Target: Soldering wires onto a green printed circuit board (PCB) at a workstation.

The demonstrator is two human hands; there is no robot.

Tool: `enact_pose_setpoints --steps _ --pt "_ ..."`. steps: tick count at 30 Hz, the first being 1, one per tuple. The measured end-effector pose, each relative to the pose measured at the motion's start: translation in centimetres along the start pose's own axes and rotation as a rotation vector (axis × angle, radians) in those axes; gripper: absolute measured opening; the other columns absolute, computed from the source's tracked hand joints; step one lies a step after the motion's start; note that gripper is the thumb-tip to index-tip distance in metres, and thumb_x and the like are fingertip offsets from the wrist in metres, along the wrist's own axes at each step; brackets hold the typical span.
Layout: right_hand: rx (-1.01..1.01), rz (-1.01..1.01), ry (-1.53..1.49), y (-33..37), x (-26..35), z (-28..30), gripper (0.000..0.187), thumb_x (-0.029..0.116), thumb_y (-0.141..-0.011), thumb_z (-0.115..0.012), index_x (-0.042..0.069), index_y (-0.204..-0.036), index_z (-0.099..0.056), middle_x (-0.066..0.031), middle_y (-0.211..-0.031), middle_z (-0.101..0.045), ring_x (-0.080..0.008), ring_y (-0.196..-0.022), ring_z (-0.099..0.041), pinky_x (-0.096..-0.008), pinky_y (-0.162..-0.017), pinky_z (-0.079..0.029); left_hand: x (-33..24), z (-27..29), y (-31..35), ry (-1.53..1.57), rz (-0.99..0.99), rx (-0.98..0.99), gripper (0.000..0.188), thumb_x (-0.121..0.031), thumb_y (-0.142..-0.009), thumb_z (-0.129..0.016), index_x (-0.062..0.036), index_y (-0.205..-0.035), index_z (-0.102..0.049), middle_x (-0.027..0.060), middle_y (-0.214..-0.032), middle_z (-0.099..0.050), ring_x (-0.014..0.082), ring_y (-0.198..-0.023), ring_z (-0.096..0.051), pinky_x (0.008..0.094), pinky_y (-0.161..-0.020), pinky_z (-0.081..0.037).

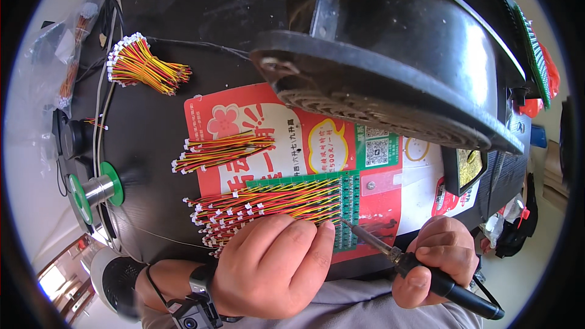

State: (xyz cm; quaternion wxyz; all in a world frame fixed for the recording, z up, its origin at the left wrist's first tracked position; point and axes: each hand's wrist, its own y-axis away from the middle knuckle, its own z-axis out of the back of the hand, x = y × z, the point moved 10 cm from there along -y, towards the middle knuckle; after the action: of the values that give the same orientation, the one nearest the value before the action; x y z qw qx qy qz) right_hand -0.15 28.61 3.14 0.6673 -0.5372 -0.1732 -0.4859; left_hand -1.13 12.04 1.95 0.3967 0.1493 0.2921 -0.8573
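Observation:
My right hand (443,259) grips a soldering iron (454,292) by its black handle. The iron's tip meets the green circuit board (347,207), close to my left fingertips. My left hand (274,268) is closed over the board's near left part, its fingers pressed together; whatever they pinch is hidden. Rows of red, yellow and black wires (298,201) with white connectors run left from the board, partly under my left hand. Beyond them lies a loose bunch of similar wires (225,149) on a red printed sheet (201,109).
A large black fan (402,55) overhangs the far right of the table. A green-flanged solder spool (97,192) stands at left, a thin strand trailing from it. Farther back lies a tied wire bundle (146,67). Plastic bags (55,55) and cables line the left edge.

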Motion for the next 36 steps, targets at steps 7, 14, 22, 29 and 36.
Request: enact_pose_setpoints --steps 7,14,22,29,36 --pt "0.008 0.006 0.003 -0.12 0.01 -0.18 0.031 0.027 -0.084 -0.069 0.001 -0.079 -0.053 -0.0022 -0.052 -0.044 -0.0112 -0.04 -0.043 -0.0226 -0.036 -0.032 0.03 -0.11 0.04 0.003 -0.001 0.013 0.028 0.001 -0.065 -0.069 0.0069 -0.092 -0.072 0.0103 -0.082 -0.061 0.0229 -0.065 -0.059 0.0329 -0.056 -0.05" --pt "0.02 0.013 -0.003 -0.11 0.08 -0.18 0.03 0.027 -0.084 -0.068 0.001 -0.079 -0.053 -0.0021 -0.052 -0.044 -0.0111 -0.041 -0.043 -0.0232 -0.037 -0.031 -0.06 -0.11 -0.01 -0.004 0.007 0.018 0.028 0.0 -0.065 -0.069 0.0066 -0.092 -0.072 0.01 -0.082 -0.061 0.0229 -0.065 -0.059 0.0326 -0.057 -0.05" --pt "-0.034 0.006 -0.037 0.17 -0.15 0.3 0.03 0.028 -0.085 -0.067 0.003 -0.079 -0.052 -0.0016 -0.054 -0.043 -0.0109 -0.041 -0.04 -0.025 -0.038 -0.027 0.11 -0.13 0.17 -0.006 0.022 0.012 0.027 0.001 -0.065 -0.07 0.0059 -0.092 -0.072 0.0099 -0.082 -0.062 0.0234 -0.066 -0.06 0.0328 -0.057 -0.05" --pt "-0.034 0.0 -0.025 0.01 -0.1 0.32 0.029 0.027 -0.084 -0.067 0.002 -0.079 -0.053 -0.0017 -0.054 -0.043 -0.011 -0.041 -0.04 -0.0245 -0.038 -0.028 -0.38 0.5 0.02 0.03 0.013 -0.021 0.026 0.004 -0.066 -0.071 0.0061 -0.092 -0.072 0.0094 -0.082 -0.062 0.0233 -0.064 -0.058 0.0322 -0.053 -0.047" --pt "0.014 -0.001 -0.032 0.01 -0.1 -0.12 0.029 0.027 -0.085 -0.068 0.002 -0.081 -0.054 -0.0022 -0.055 -0.045 -0.0109 -0.043 -0.044 -0.0234 -0.038 -0.03 -0.27 -0.09 0.34 0.014 0.02 -0.001 0.029 0.003 -0.065 -0.069 0.0069 -0.093 -0.072 0.009 -0.08 -0.061 0.0229 -0.063 -0.057 0.0316 -0.052 -0.046"
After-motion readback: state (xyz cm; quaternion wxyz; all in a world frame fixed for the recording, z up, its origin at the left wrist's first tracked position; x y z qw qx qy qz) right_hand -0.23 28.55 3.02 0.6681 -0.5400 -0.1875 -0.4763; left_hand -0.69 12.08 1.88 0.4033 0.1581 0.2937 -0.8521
